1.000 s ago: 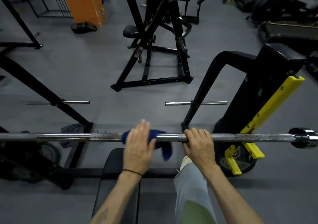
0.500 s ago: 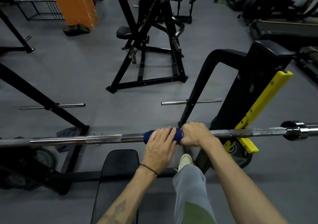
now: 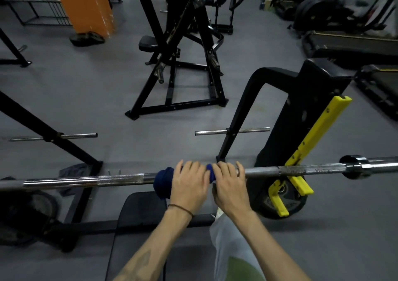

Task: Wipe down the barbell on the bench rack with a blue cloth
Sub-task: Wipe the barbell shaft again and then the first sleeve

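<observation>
A steel barbell (image 3: 120,179) lies across the view on the bench rack, its right end resting in a yellow hook (image 3: 301,181). A dark blue cloth (image 3: 162,180) is wrapped around the bar near its middle. My left hand (image 3: 190,183) grips the cloth around the bar, with blue fabric bunched out to its left and showing between the two hands. My right hand (image 3: 231,185) grips the bar directly beside the left, fingers curled over it, touching the cloth's right edge.
A black bench pad (image 3: 137,226) sits under my arms. The rack's black upright with its yellow guard (image 3: 318,127) stands at right, a weight plate (image 3: 280,203) below it. Black rack legs (image 3: 53,136) and plate pegs (image 3: 232,131) lie behind the bar. Gym machines (image 3: 178,60) stand farther off.
My left hand slid the cloth rightward along the bar until it met my right hand. The cloth now bunches out on the left side of my left hand.
</observation>
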A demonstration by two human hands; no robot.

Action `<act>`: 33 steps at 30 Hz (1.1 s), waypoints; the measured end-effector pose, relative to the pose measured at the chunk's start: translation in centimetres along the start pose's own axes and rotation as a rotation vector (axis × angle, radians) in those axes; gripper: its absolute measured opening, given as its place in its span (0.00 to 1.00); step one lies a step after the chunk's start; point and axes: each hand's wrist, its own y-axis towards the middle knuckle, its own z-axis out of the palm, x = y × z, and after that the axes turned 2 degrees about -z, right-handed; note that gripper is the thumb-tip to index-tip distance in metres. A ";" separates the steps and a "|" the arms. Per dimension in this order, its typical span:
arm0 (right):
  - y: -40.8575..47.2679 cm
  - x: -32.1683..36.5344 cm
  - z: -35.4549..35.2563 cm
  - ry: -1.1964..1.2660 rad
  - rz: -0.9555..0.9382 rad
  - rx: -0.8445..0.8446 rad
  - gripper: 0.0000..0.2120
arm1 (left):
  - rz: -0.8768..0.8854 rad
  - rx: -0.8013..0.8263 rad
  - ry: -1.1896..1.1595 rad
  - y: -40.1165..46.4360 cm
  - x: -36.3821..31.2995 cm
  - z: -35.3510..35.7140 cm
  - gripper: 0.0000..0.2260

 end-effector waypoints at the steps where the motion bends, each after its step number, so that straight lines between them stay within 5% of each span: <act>1: 0.1 -0.1 0.2 0.002 0.000 -0.014 0.29 | 0.041 -0.023 -0.010 -1.1 0.5 0.1 0.16; 4: 0.5 -0.5 0.4 0.033 -0.019 -0.023 0.27 | 0.115 -0.096 0.045 -3.4 4.2 -0.2 0.21; 8: 0.3 -0.8 0.3 0.044 -0.038 -0.032 0.23 | -0.122 -0.155 0.058 -3.3 9.1 -1.8 0.17; 11: 0.8 0.2 0.2 0.052 0.040 -0.070 0.16 | -0.251 -0.168 0.073 -1.7 4.8 -1.3 0.13; 15: 0.9 0.4 0.4 0.072 0.038 -0.095 0.10 | -0.080 -0.113 -0.035 -0.8 -2.8 1.3 0.12; 18: 0.5 -0.6 0.3 0.079 0.000 -0.069 0.14 | 0.037 -0.143 -0.029 -1.3 0.8 0.3 0.14; 23: 0.6 0.0 0.4 0.082 0.022 -0.091 0.21 | -0.225 -0.192 0.059 -4.2 11.0 -2.9 0.15; 26: 0.5 0.9 0.4 0.069 0.065 -0.064 0.21 | -0.358 -0.211 0.141 -2.8 7.2 -1.5 0.13; 30: 0.4 0.1 0.0 0.085 -0.002 -0.074 0.20 | -0.029 -0.136 0.006 -1.9 -1.4 1.5 0.13; 33: 0.7 -1.0 -0.3 0.073 -0.052 -0.027 0.20 | 0.095 -0.166 0.029 -2.2 1.9 0.8 0.17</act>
